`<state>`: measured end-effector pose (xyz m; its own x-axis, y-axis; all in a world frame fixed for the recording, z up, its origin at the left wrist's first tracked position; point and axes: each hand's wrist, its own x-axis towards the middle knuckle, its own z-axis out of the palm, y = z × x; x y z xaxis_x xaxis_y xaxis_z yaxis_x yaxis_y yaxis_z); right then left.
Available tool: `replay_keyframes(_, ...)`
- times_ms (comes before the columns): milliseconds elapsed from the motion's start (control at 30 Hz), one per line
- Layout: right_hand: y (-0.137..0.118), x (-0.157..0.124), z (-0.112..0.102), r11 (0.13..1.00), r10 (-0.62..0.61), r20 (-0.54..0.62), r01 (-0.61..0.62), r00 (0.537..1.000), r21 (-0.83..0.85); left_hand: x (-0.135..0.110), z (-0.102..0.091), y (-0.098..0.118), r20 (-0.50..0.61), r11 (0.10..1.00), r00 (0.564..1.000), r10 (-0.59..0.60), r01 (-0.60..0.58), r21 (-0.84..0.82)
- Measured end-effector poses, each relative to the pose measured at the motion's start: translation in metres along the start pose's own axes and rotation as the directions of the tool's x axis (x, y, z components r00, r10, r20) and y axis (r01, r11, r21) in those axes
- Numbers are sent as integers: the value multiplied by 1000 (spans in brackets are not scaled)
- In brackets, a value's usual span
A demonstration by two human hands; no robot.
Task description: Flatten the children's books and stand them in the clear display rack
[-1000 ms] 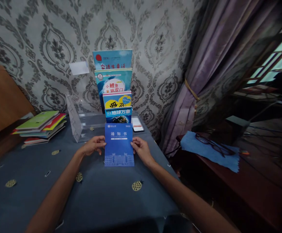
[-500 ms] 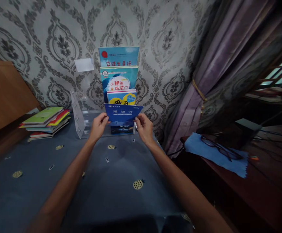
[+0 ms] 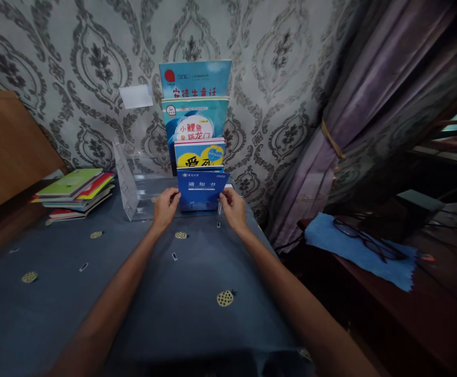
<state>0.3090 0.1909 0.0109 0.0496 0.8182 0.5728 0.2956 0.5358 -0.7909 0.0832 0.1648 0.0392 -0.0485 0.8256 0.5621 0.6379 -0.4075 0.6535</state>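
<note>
A dark blue booklet [image 3: 202, 195] with white lettering and "2022" stands upright at the front of a clear acrylic tiered rack [image 3: 128, 180]. My left hand [image 3: 166, 208] pinches its left edge; my right hand [image 3: 233, 208] grips the right edge. Behind it, rising in steps, are a yellow-and-blue book [image 3: 199, 153], a teal book [image 3: 195, 119] with a white oval and red title, and a light blue book [image 3: 195, 78] with a red mark. Whether the booklet's bottom rests on the rack cannot be made out. The left half of the rack holds no books.
A pile of several books [image 3: 73, 191] lies at the left, beside a brown wooden panel [image 3: 12, 152]. A blue patterned cloth [image 3: 145, 314] covers the table. At the right, glasses [image 3: 366, 241] lie on a light blue cloth [image 3: 323, 241], near a purple curtain [image 3: 354, 120].
The blue booklet has come down and tilted upright in front of the lowest tier, showing more of its cover. Both hands have moved with it. The view has shifted slightly.
</note>
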Motion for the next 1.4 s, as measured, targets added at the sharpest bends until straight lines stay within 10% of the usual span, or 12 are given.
replay_keyframes(1400,21,4,10,982,108,-160,-130,981,-134,-2,18,-12,-44,937,991,-127,134,323)
